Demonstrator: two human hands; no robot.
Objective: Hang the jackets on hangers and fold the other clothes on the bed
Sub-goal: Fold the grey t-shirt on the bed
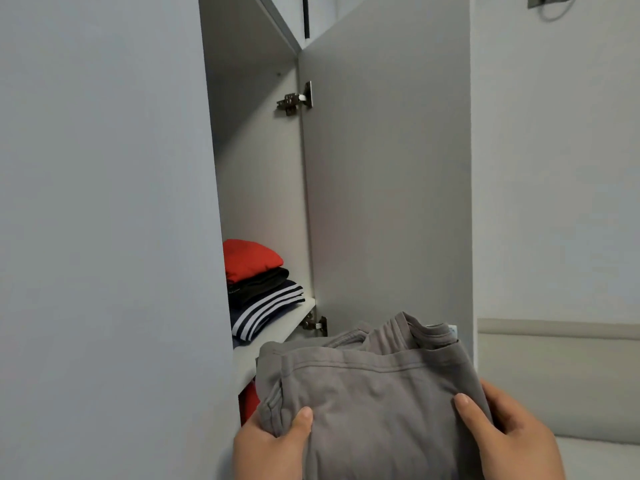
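A folded grey-brown garment (367,386) fills the lower middle of the head view, held level in front of an open wardrobe. My left hand (270,445) grips its left near corner, thumb on top. On the right near edge my right hand (509,434) holds it the same way, thumb lying over the cloth. The garment's far end reaches to the front of a white shelf (277,330). On that shelf lies a pile of folded clothes: a red piece (249,258) on top, a black one (259,284) under it, a navy one with white stripes (266,310) at the bottom.
The wardrobe's right door (388,185) stands open, hinges showing. Its closed left door (104,237) fills the left side. Something red (247,401) shows under the shelf. At the right are a white wall and a padded headboard (557,375), with bedding below it.
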